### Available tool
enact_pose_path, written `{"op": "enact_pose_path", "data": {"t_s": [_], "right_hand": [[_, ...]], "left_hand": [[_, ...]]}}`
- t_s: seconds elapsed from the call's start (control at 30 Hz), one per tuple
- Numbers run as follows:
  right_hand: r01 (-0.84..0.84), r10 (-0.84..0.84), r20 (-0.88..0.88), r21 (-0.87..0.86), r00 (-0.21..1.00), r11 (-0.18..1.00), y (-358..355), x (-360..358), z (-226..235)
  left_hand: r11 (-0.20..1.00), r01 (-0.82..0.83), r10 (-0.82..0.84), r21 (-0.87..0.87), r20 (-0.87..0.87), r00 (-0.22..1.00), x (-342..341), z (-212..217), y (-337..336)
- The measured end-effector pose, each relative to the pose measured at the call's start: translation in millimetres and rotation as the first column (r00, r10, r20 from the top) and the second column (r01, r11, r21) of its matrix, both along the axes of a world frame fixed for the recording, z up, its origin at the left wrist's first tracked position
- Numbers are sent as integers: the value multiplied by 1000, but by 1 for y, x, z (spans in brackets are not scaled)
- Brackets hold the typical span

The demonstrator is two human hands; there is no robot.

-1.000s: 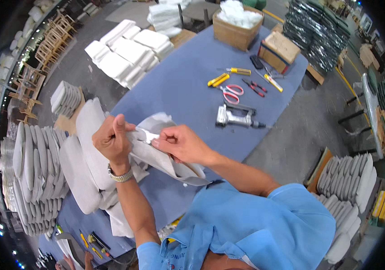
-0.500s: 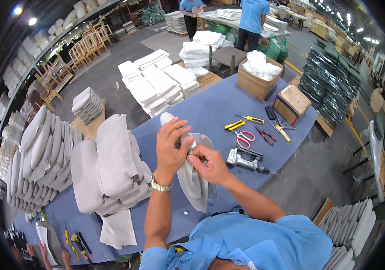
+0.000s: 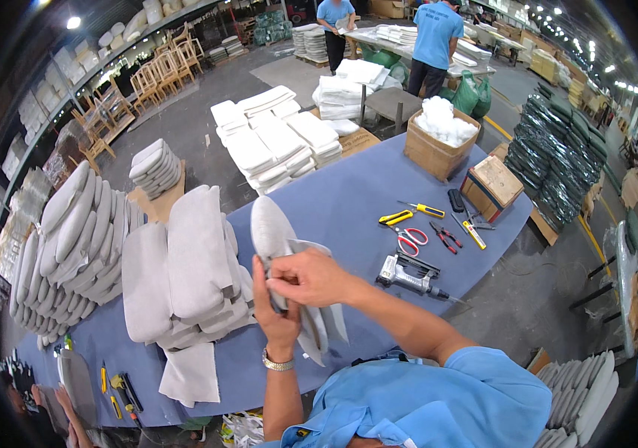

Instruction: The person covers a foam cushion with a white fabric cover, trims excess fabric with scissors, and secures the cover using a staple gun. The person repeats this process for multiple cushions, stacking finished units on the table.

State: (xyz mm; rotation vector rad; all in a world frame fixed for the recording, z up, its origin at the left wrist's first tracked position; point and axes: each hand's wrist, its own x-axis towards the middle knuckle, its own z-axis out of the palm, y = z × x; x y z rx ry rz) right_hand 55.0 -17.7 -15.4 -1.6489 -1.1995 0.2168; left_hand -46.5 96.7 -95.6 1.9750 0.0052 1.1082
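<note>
A light grey fabric-covered cushion [image 3: 270, 222] stands tilted on edge above the blue table, its rounded end pointing away from me. My left hand [image 3: 280, 317], with a metal-band watch on the wrist, grips its near left side, the fingers wrapped round the edge. My right hand [image 3: 313, 278] lies across it, fingers pinched at the cushion's edge beside the left fingers; what exactly they pinch is hidden. Loose fabric flaps [image 3: 334, 321] hang from the cushion below the right hand. To the left lies a pile of grey padded pieces [image 3: 195, 257].
On the blue table [image 3: 367, 183] at right lie a staple gun [image 3: 408, 275], red-handled scissors [image 3: 411, 240], pliers [image 3: 446, 237] and yellow cutters [image 3: 396, 217]. Beyond stand a carton of white stuffing [image 3: 434, 153] and a smaller box [image 3: 490, 187]. A co-worker's hands [image 3: 65, 399] show at lower left.
The cushion has been turned more upright, its rounded end now showing wider. My left hand has dropped to its near side, and my right hand has moved left across it.
</note>
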Motion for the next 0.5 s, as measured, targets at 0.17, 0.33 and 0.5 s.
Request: {"op": "enact_pose_path", "data": {"t_s": [0.17,0.33,0.5], "right_hand": [[-257,260,77,-43,963,965,8,6,7],[-324,313,-203,-25,928,946,-59,69,-17],[541,-598,40,-477,801,693,-205,176,-196]], "left_hand": [[912,-88,130,-402,78,988,3,-23,28],[865,-487,483,-124,-62,873,1,3,51],[825,-563,562,-39,-41,826,3,-3,67]]}}
